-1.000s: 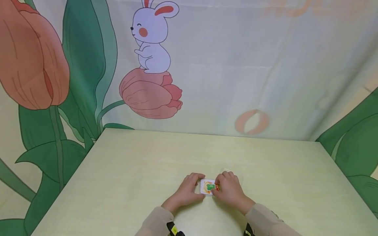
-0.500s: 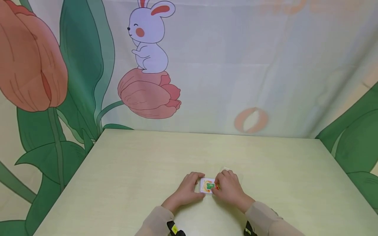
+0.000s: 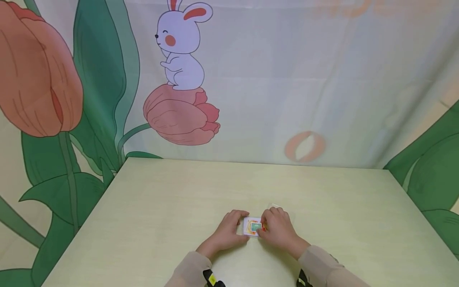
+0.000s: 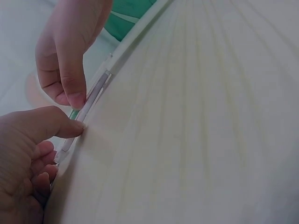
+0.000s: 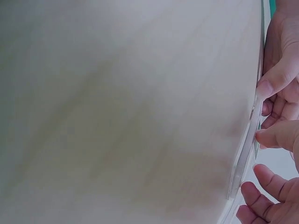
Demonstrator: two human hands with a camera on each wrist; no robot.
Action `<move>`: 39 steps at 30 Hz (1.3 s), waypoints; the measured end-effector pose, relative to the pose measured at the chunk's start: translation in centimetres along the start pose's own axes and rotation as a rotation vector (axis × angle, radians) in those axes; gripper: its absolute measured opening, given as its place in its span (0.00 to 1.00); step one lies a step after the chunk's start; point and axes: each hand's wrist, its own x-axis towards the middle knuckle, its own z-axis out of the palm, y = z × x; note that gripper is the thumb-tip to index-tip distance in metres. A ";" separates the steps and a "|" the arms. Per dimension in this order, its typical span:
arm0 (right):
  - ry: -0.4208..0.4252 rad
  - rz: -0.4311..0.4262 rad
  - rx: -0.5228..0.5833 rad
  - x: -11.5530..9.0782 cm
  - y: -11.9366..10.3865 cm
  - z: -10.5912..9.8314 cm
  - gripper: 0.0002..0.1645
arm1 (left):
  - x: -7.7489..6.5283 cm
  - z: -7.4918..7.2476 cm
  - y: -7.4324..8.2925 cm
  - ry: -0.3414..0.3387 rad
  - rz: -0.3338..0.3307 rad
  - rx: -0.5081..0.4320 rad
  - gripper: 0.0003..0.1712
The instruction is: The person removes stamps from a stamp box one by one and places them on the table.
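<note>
A small white card (image 3: 248,227) with a colourful print and a green rectangle lies in a flat, clear plastic case (image 5: 238,175) close over the table. My left hand (image 3: 228,231) grips the left end, thumb at the near edge and fingers at the far edge. From the right, my right hand (image 3: 279,229) covers much of the card, its thumb (image 4: 76,99) and forefinger pinching at the card beside the green patch. Its other fingers (image 5: 259,193) curl loosely over the right part. The case's right part is mostly hidden under this hand.
Just behind my right hand a corner of clear plastic (image 3: 275,206) shows on the pale wooden table (image 3: 161,199). At the table's back edge hangs a printed cloth (image 3: 251,79) with a rabbit and tulips.
Both hands keep their places on the card and case. The green rectangle looks paler than half a second ago. The head view has shifted slightly.
</note>
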 end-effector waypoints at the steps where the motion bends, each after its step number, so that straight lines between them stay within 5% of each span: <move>1: 0.000 0.000 0.002 0.0 0.0 0.0 0.16 | 0.0 0.0 0.0 0.002 -0.001 0.001 0.35; 21: 0.001 -0.004 0.030 0.0 -0.2 0.1 0.17 | -0.1 0.3 0.1 0.060 0.028 -0.012 0.34; 39: -0.002 0.003 0.037 0.0 0.0 0.2 0.16 | -0.1 0.7 -0.1 0.097 0.027 0.073 0.34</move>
